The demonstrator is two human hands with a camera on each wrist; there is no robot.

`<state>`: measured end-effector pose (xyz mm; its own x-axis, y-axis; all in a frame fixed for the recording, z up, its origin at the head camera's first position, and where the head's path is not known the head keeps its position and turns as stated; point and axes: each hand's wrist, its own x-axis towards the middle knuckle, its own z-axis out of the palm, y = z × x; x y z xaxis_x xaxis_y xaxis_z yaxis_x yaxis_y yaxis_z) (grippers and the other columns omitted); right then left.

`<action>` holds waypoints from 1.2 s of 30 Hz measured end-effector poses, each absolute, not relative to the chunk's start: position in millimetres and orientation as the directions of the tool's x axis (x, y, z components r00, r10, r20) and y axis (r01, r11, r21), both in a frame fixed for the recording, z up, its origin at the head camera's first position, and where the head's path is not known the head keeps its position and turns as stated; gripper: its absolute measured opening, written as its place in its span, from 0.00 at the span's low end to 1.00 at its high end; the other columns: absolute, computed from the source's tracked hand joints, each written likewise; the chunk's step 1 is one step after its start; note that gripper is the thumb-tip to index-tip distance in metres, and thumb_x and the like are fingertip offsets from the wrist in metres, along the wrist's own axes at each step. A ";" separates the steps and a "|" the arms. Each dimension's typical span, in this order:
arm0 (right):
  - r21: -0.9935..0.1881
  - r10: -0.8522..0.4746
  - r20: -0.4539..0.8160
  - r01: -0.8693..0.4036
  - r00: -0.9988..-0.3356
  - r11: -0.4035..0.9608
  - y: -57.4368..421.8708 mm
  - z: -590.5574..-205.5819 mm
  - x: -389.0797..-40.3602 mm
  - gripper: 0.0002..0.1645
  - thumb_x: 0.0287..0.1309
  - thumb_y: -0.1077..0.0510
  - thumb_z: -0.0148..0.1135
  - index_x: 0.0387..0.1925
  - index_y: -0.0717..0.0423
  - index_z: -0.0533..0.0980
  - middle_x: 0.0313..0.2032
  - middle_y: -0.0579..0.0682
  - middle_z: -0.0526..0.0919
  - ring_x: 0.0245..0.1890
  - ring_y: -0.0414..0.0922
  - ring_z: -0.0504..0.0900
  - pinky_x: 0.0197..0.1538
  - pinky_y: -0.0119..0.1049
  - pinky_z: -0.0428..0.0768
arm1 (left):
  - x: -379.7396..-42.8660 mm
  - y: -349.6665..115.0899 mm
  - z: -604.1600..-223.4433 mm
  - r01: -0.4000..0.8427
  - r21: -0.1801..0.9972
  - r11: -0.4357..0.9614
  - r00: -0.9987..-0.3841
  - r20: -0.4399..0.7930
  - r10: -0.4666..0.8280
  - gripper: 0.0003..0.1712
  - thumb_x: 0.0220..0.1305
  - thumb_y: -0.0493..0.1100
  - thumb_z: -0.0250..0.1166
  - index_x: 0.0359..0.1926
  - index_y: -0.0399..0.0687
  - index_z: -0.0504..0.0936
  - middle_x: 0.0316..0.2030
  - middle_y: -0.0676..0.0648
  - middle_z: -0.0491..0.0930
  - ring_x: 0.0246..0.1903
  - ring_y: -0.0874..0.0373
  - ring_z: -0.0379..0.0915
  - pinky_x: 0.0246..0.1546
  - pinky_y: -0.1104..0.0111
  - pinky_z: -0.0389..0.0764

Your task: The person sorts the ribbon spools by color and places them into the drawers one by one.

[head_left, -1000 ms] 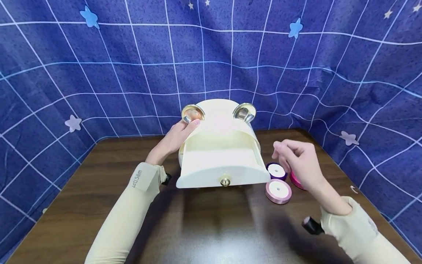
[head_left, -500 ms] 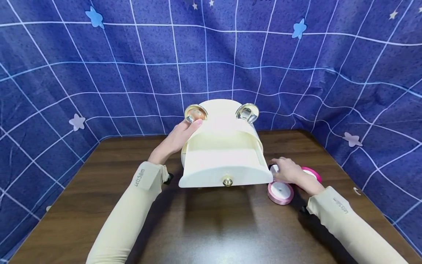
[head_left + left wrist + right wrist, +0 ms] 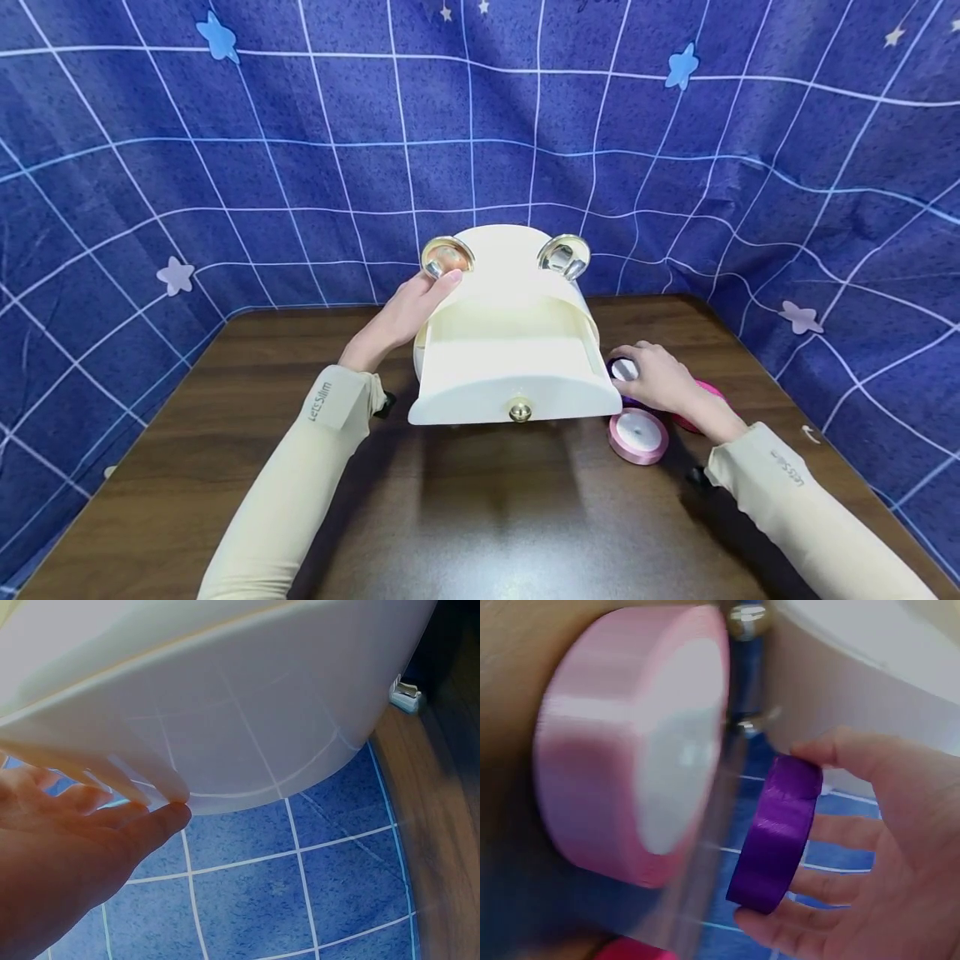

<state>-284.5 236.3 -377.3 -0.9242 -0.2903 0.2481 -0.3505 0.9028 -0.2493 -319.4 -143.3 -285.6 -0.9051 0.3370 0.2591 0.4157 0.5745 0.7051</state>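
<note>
A white box (image 3: 504, 250) with two round, shiny gold-rimmed ears stands in the middle of the table. Its drawer (image 3: 465, 400) with a gold knob (image 3: 520, 409) is pulled out, and its inside shows bare. My left hand (image 3: 397, 321) rests against the box's left side, thumb up near the left ear; in the left wrist view its fingertips (image 3: 178, 814) touch the smooth wall. To the right of the drawer my right hand (image 3: 663, 383) holds a purple ribbon roll (image 3: 776, 832) between thumb and fingers. It looks raised at a tilt.
A light pink ribbon roll (image 3: 637, 437) lies flat in front of my right hand. Partly hidden behind my right wrist is a hot pink roll (image 3: 711, 388). The dark wooden table (image 3: 315, 500) ends at a blue curtain (image 3: 337, 183) with a white grid.
My right hand has come down from above the ribbon rolls and taken hold of the purple one, which now tilts up. The left hand stays on the box.
</note>
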 end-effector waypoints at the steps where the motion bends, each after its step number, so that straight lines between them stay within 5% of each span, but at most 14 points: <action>1: -0.255 -0.295 0.259 -0.359 -0.920 0.898 235.7 -372.7 -282.1 0.28 0.48 0.45 0.69 0.51 0.53 0.79 0.44 0.60 0.81 0.45 0.58 0.79 0.34 0.52 0.78 | -319.2 -143.3 -285.5 0.413 0.706 0.575 -0.906 0.257 0.336 0.33 0.70 0.68 0.42 0.62 0.53 0.70 0.58 0.43 0.72 0.57 0.51 0.68 0.62 0.54 0.69; 20: -0.319 -0.352 0.464 -0.524 -0.813 0.790 217.5 -289.9 -250.3 0.23 0.55 0.50 0.67 0.51 0.55 0.80 0.44 0.58 0.83 0.39 0.50 0.78 0.40 0.42 0.75 | -318.8 -142.7 -286.2 0.399 0.715 0.574 -0.912 0.242 0.332 0.34 0.69 0.69 0.42 0.64 0.54 0.69 0.59 0.43 0.72 0.58 0.50 0.69 0.63 0.53 0.68; 36: -0.351 -0.365 0.549 -0.603 -0.752 0.716 184.3 -246.4 -224.4 0.21 0.56 0.50 0.67 0.52 0.49 0.81 0.47 0.53 0.83 0.48 0.50 0.77 0.44 0.42 0.73 | -319.6 -142.5 -285.8 0.407 0.720 0.562 -0.908 0.255 0.331 0.33 0.69 0.68 0.43 0.64 0.55 0.69 0.61 0.43 0.71 0.58 0.51 0.67 0.63 0.53 0.67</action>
